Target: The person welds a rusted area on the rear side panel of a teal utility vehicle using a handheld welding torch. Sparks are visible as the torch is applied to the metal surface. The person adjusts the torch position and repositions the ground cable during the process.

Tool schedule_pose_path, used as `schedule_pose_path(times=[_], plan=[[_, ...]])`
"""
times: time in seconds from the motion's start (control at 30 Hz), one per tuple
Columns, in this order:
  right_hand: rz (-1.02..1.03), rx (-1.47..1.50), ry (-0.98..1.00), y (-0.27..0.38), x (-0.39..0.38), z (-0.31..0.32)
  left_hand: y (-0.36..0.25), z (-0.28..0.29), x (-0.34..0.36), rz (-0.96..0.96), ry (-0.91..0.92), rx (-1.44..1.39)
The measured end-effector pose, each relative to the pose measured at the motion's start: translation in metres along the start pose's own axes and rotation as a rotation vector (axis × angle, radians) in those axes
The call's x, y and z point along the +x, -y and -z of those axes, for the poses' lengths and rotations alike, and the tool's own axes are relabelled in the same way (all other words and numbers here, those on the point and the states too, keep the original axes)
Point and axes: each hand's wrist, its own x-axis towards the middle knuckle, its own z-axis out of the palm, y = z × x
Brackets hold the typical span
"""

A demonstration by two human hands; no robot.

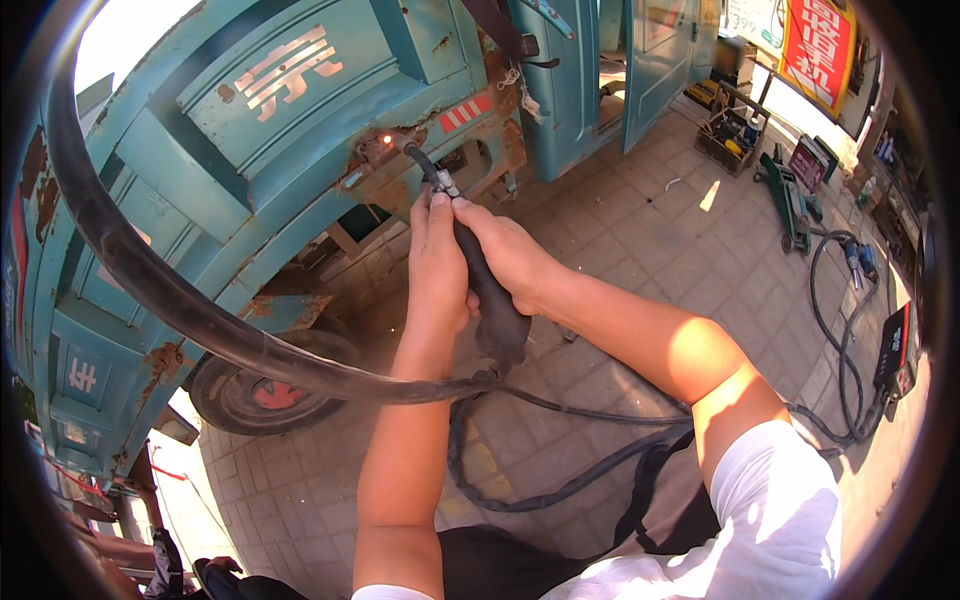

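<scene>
Both my hands grip a black welding torch [487, 300]. My left hand [437, 262] wraps the neck side of it from the left. My right hand [508, 257] closes over the handle from the right. The torch's bent nozzle [412, 153] points up-left at a rusty seam [378, 148] on the teal vehicle body [250, 130], where a small orange glow shows at the tip. A thick black hose [180, 300] runs from the torch's rear, curving left and up around the picture's rim.
A small wheel [262, 392] of the teal vehicle sits on the paved ground [640, 230] lower left. Black cables [560, 480] loop on the pavers beneath my arms. A welding machine [895, 350] stands far right, with a floor jack [795, 200] and a tool crate [730, 135] behind it.
</scene>
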Motion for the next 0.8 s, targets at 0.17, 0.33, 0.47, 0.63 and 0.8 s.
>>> schedule_pose_path(times=[0.17,0.33,0.47,0.63,0.8], plan=[[0.007,-0.004,0.013,0.001,0.001,-0.001,-0.003,0.0,-0.002,0.003,-0.005,0.008],[-0.018,-0.013,0.021,0.001,0.002,-0.002,-0.005,0.001,-0.003,0.025,-0.02,0.018],[-0.011,-0.015,0.027,0.001,0.003,-0.004,-0.004,0.004,-0.001,0.007,-0.024,0.02],[-0.005,-0.027,0.004,0.001,0.004,-0.004,-0.002,0.004,0.001,-0.001,-0.01,0.007],[-0.002,-0.004,-0.003,0.004,-0.005,0.004,-0.001,-0.006,-0.002,-0.001,0.0,0.028]])
